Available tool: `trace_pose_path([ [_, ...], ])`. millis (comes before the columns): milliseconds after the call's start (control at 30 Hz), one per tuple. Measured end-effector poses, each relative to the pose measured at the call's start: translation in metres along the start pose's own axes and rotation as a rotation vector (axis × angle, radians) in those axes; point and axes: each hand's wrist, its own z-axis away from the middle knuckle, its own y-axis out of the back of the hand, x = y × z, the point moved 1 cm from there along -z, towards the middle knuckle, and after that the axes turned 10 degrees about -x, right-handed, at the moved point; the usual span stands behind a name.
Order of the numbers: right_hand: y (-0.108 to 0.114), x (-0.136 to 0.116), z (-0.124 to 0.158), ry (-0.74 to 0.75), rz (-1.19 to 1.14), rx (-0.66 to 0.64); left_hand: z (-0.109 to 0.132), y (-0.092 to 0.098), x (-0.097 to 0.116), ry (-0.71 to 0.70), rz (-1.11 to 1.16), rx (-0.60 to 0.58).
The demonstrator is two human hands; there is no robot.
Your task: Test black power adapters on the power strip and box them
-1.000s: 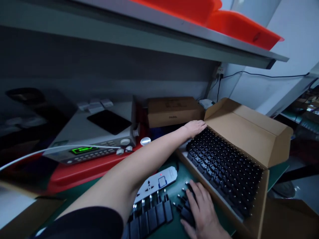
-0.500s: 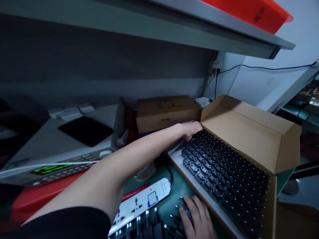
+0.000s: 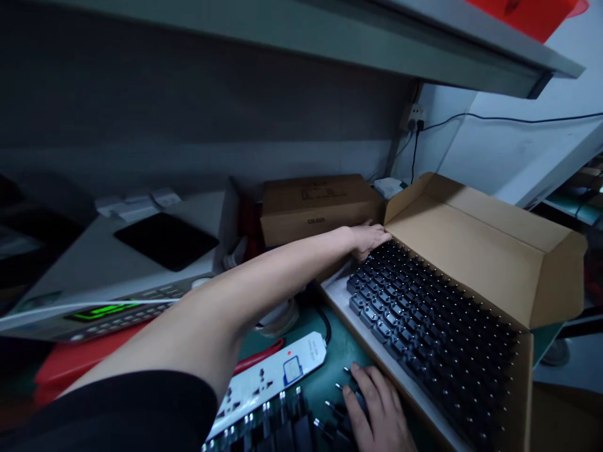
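Note:
My left arm stretches across the bench to the far left corner of an open cardboard box. My left hand lies palm down there, fingers extended over the nearest black plug adapters; its fingertips are partly hidden. The adapters stand in tight rows with their metal pins up. At the bottom of the view, my right hand rests beside the box with its fingers somewhat apart, over a group of loose plug adapters. More adapters stand in a row to its left.
A white power strip lies on the green bench. Behind it stands a closed cardboard carton. At left is an instrument with a green display, a black flat object on top. A shelf overhangs the bench.
The view has shifted slightly. My left hand stays at the box's far corner and my right hand stays over the loose adapters; neither has visibly picked up or released anything.

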Motion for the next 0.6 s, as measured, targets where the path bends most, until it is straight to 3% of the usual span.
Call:
trace_pose_path([
  [200, 0.010, -0.002, 0.000, 0.002, -0.072, -0.099, 0.030, 0.047, 0.013, 0.023, -0.060, 0.068],
  [367, 0.023, -0.004, 0.002, -0.027, -0.130, -0.243, 0.079, 0.090, 0.042, 0.078, -0.073, 0.122],
  [500, 0.034, -0.002, 0.000, -0.026, -0.179, -0.281, 0.149, 0.109, 0.095, 0.147, -0.034, 0.236],
  [600, 0.035, 0.001, -0.001, 0.004, -0.196, -0.261, 0.227, 0.108, 0.152, 0.382, 0.104, 0.297],
])
